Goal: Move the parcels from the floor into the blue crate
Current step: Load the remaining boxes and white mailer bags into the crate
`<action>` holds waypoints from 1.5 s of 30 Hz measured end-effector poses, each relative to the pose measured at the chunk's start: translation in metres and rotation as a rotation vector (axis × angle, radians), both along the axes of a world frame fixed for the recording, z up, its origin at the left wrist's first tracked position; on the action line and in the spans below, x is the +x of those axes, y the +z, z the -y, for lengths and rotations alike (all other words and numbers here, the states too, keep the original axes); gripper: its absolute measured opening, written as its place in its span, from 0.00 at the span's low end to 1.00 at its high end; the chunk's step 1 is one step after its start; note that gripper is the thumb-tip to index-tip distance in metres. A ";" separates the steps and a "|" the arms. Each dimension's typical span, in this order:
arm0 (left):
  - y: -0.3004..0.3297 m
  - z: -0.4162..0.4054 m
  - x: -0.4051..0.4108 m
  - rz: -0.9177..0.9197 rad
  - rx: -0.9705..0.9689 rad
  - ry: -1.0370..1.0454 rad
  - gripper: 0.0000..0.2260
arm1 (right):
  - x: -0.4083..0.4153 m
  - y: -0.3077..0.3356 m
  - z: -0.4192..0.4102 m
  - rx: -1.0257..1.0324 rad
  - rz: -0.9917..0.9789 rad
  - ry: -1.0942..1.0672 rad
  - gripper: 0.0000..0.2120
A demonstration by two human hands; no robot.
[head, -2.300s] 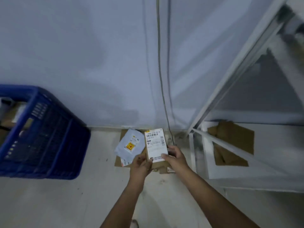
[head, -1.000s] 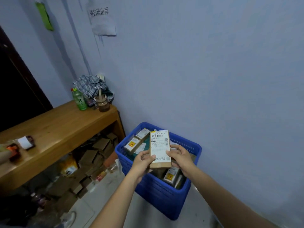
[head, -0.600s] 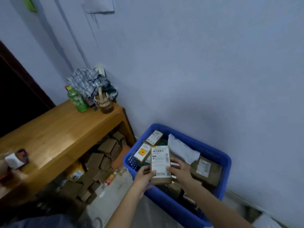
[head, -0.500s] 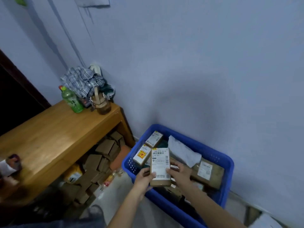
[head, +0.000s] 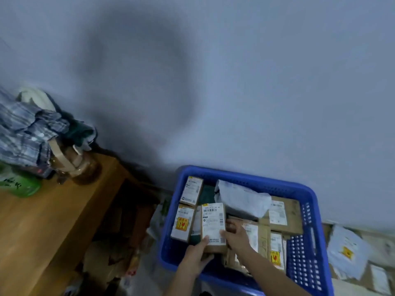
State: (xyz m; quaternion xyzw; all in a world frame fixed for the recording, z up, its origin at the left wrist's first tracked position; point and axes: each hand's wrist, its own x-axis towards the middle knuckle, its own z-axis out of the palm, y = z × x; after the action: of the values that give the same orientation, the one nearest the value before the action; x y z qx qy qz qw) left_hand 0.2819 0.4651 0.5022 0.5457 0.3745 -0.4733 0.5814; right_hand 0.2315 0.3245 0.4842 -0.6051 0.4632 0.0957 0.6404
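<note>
You hold a labelled cardboard parcel [head: 213, 226] low inside the blue crate [head: 307, 248]: your left hand [head: 197, 256] grips its near end, thumb on the label, and your right hand [head: 236, 235] curls round its right edge. Several boxes and a white poly mailer [head: 241, 198] already lie in the crate. At least a pale mailer with a yellow sticker [head: 347, 252] remains on the floor, so you're partway through.

The blue plastic crate [head: 307, 210] stood against the wall, right of the wooden desk [head: 53, 221]; a white-labelled cardboard parcel [head: 213, 223] lay inside, more flat grey parcels [head: 346, 251] on the floor to its right.
</note>
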 end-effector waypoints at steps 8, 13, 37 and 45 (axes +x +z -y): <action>-0.105 -0.023 0.040 -0.192 0.133 0.085 0.22 | 0.044 -0.072 -0.052 -0.143 -0.190 -0.002 0.21; -0.143 -0.025 0.046 -0.285 0.176 0.186 0.16 | 0.056 -0.119 -0.063 -0.123 -0.266 -0.045 0.25; 0.009 0.042 0.108 0.546 0.159 -0.673 0.12 | 0.051 0.013 -0.005 -0.203 0.063 -0.023 0.26; 0.099 0.170 0.084 0.830 -0.077 -0.817 0.11 | -0.030 0.109 0.097 -0.338 0.180 -0.305 0.27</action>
State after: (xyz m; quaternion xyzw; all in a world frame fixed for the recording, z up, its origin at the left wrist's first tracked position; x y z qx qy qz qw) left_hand 0.3663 0.2947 0.6016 0.7642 -0.1432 -0.4188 0.4691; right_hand 0.2018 0.2276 0.5932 -0.6328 0.4997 -0.1356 0.5758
